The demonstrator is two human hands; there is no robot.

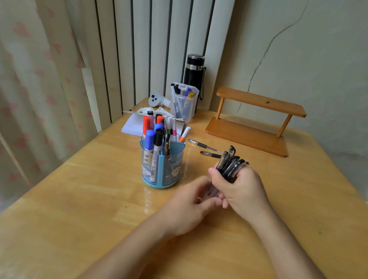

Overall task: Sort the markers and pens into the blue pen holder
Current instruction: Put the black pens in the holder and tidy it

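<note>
The blue pen holder [161,170] stands upright on the wooden table, left of centre, with several markers and pens [157,135] sticking out of it. To its right, my right hand [242,191] is closed around a bundle of black pens [230,162], caps pointing up and away. My left hand [190,202] cups the lower ends of that bundle, fingers curled and touching my right hand. Two loose black pens [204,145] lie flat on the table behind my hands.
A clear plastic pen box [184,104] with a few pens, a black bottle [194,72], a white controller [157,100] and a white notepad [134,126] sit at the back. A wooden two-tier stand [251,131] is at the back right. Curtains hang left.
</note>
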